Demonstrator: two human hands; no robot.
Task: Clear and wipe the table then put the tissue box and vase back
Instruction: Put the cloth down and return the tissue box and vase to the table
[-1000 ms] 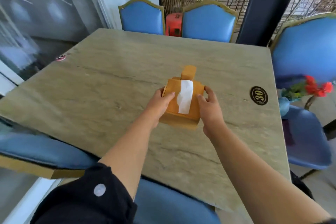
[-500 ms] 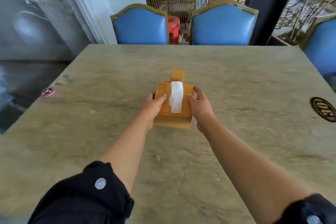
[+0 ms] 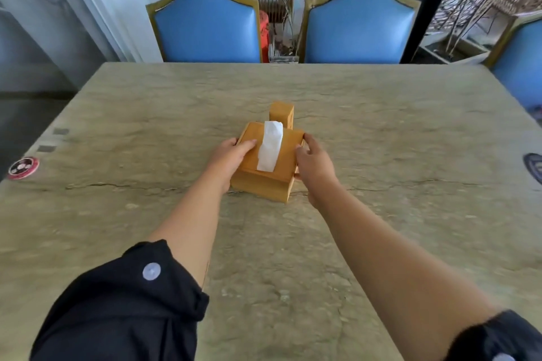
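1. Listing nearest first: our left hand [image 3: 231, 157] grips the left side of the wooden tissue box [image 3: 268, 164], thumb over its lid.
2. Our right hand [image 3: 315, 164] grips the right side, fingers curled at the far corner; both hands sit equally close.
3. Tissue box: resting mid-table [image 3: 410, 132], long axis running away from us, white tissue [image 3: 271, 149] lying along it.
4. Small wooden block [image 3: 281, 114]: touching the box's far end.
5. Vase: not in view.
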